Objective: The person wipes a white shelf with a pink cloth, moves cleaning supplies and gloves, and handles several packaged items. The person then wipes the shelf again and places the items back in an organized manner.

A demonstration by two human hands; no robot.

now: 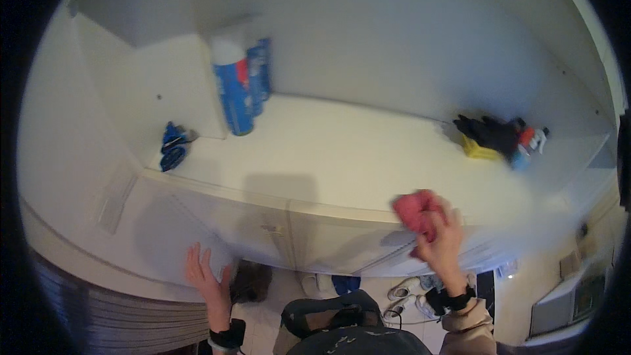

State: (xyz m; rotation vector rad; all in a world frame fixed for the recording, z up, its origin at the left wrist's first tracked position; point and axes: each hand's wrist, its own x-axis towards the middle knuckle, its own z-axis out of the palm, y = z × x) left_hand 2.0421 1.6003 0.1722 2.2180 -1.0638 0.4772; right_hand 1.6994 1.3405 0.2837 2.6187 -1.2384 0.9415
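My right hand (443, 241) grips a crumpled red cloth (419, 209) at the front edge of a white cabinet shelf (335, 153). Part of the cloth lies over that edge, and a tail of it hangs below my fingers. My left hand (204, 271) holds nothing. Its fingers are spread in front of the white cabinet side at the lower left, and I cannot tell whether they touch it. Dark bands circle both wrists.
At the shelf's back left stand a blue spray can (234, 93) and blue packets (260, 74). Small blue items (172, 150) lie by the left wall. Black gloves (493, 133), a yellow sponge (478, 149) and a spray bottle (530, 140) sit right. Shoes (404, 291) cover the floor below.
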